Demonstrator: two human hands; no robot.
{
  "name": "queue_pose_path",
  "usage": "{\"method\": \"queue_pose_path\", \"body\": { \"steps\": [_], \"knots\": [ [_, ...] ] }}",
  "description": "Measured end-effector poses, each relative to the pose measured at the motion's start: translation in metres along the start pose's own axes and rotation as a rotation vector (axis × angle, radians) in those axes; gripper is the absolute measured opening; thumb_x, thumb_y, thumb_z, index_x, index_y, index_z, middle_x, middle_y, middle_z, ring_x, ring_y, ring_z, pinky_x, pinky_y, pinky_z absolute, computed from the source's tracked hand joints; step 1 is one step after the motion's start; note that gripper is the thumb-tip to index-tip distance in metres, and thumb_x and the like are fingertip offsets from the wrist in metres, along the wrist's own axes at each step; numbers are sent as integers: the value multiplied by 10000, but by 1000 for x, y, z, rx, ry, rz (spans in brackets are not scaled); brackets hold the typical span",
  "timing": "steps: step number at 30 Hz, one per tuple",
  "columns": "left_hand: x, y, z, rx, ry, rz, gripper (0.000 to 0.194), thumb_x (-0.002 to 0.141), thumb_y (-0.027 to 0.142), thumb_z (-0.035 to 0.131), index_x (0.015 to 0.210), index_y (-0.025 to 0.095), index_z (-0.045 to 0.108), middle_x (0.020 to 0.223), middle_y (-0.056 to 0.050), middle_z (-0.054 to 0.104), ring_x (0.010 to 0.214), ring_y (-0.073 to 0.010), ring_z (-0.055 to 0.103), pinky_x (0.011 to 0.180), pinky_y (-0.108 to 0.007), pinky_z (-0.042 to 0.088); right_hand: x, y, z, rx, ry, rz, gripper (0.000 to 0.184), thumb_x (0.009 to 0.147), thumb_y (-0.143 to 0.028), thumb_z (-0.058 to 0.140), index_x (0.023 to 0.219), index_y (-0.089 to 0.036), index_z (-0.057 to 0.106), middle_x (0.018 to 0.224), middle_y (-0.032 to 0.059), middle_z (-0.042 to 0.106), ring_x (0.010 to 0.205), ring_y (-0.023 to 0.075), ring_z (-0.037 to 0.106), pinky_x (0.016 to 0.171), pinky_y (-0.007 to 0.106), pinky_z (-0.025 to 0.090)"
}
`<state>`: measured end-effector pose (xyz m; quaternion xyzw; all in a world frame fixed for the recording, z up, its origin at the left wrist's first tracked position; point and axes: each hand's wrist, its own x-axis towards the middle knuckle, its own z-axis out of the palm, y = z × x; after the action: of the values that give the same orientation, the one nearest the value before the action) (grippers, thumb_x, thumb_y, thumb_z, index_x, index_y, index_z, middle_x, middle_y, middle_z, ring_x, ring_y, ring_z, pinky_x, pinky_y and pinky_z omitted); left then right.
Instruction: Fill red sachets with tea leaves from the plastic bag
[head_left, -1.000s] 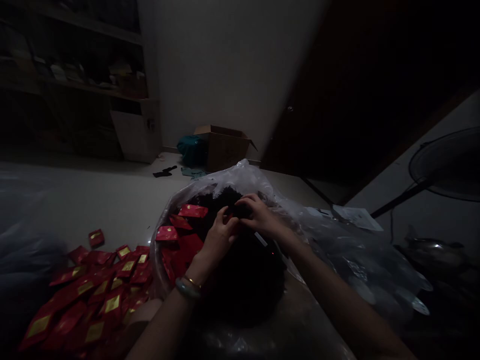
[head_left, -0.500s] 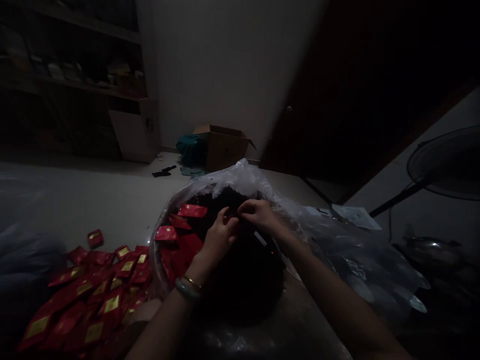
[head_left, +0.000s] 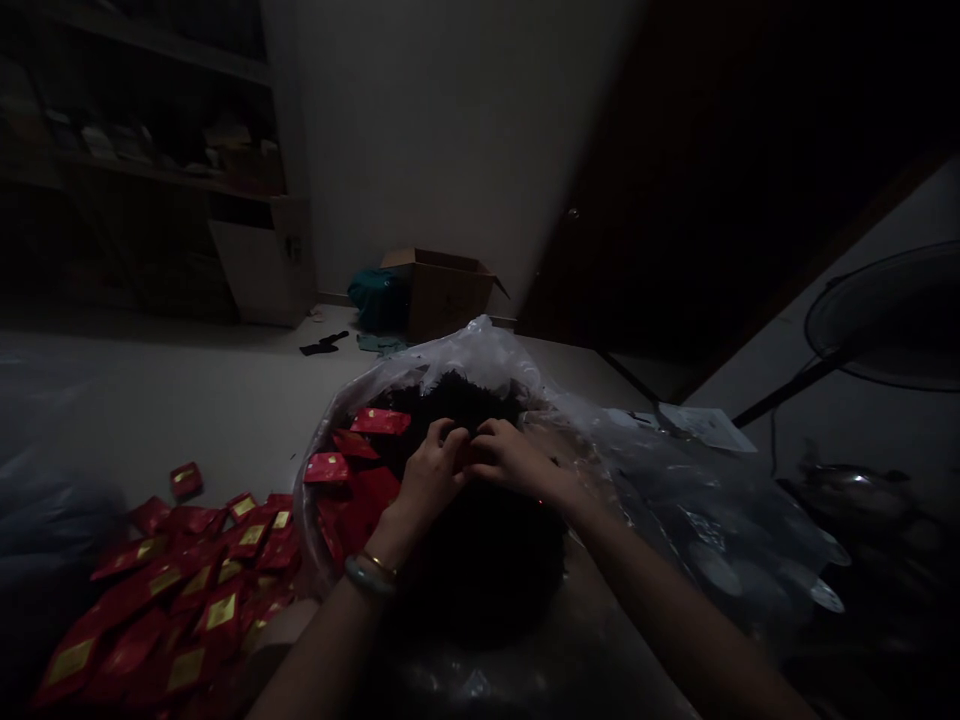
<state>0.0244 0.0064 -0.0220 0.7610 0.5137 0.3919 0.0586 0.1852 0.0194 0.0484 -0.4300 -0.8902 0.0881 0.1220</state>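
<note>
My left hand (head_left: pixel 433 468), with a gold ring and a pale bangle at its wrist, is closed on a small packet (head_left: pixel 463 457), of which only a bit of dark red shows between the fingers. From the other side my right hand (head_left: pixel 511 460) meets it, fingers curled and pinching the same packet. Both are above a black, leafy-looking heap (head_left: pixel 457 390) inside a large clear plastic bag (head_left: pixel 484 340). Several red packets (head_left: pixel 380 421) lie on the heap's left side within the bag. Low light hides the detail between my fingertips.
On the floor at the left is a pile of red packets with gold labels (head_left: pixel 221 612). An open cardboard box (head_left: pixel 448 295) and a teal bag (head_left: pixel 379 298) stand by the wall. At the right are crumpled clear plastic (head_left: pixel 720 540), papers (head_left: pixel 709 427) and a fan (head_left: pixel 885 320).
My right hand drew back slightly from my left, then came in against it again. The white strip seen by my right wrist is now hidden. The view shifted a little.
</note>
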Motion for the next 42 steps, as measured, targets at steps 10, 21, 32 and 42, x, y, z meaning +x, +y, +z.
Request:
{"method": "queue_pose_path", "body": {
  "steps": [10, 21, 32, 42],
  "knots": [
    [8, 0, -12, -471, -248, -317, 171, 719, 306, 689, 829, 177, 663, 765, -19, 690, 745, -185, 643, 631, -239, 452, -7, 3, -7, -35, 487, -108, 101, 840, -203, 621, 854, -196, 720, 1000, 111, 596, 973, 249, 536, 818, 400, 512],
    [3, 13, -1, -1049, -399, -413, 387, 578, 248, 743, 919, 110, 622, 666, 23, 601, 539, -109, 536, 522, -222, 428, -9, -1, -28, 310, 171, 107, 165, 812, -262, 637, 929, -183, 723, 1050, 87, 685, 955, 235, 634, 827, 361, 494],
    [2, 22, -11, -847, -568, -385, 339, 606, 345, 721, 828, 96, 659, 617, 29, 531, 537, -97, 458, 496, -201, 339, -26, 5, -30, 621, -105, 184, 225, 826, -338, 606, 906, -159, 719, 803, 10, 712, 704, 164, 637, 618, 243, 475],
    [-1, 17, 6, -734, -540, -368, 335, 595, 333, 734, 814, 87, 671, 607, 42, 501, 531, -85, 413, 483, -189, 315, -44, 18, -13, 530, -21, 120, 242, 714, -218, 724, 946, -180, 664, 907, 24, 691, 814, 191, 634, 733, 283, 481]
  ]
}}
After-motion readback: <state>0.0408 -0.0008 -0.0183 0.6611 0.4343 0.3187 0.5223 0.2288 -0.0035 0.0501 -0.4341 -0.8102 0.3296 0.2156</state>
